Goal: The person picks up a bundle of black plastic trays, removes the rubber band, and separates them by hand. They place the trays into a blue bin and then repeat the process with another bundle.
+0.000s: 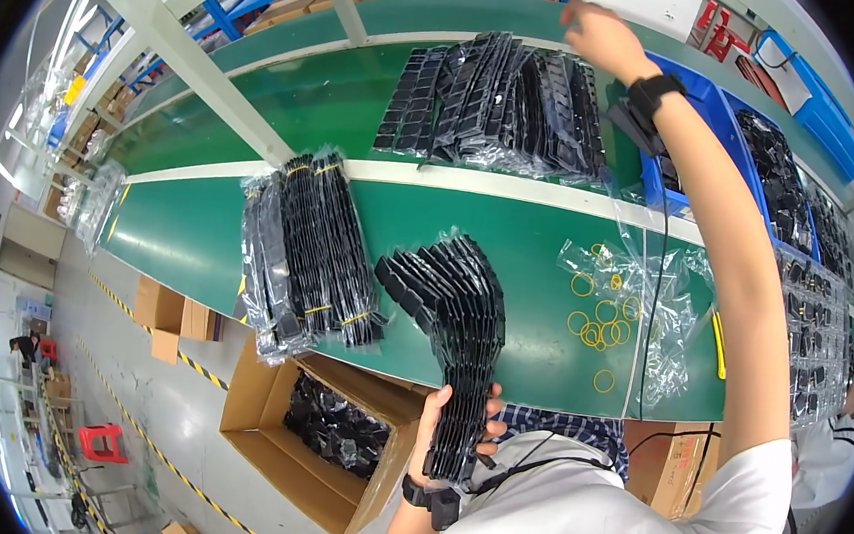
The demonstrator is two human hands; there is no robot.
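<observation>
My left hand grips the lower end of a thick bundle of black strips in clear plastic, which fans out toward the table's middle. My right arm stretches far forward. At its end my right hand is over the far shelf edge, just past a wide pile of similar strips; its fingers look bent and apart, with nothing visible in them. Left of the held bundle lie stacked strips tied with yellow bands. Loose yellow rubber bands are scattered on the green table to the right.
A blue bin with black pieces stands under my right arm. Below the table's front edge, an open cardboard box holds black pieces. A white post rises at left. Crumpled clear plastic and a yellow-handled tool lie at right.
</observation>
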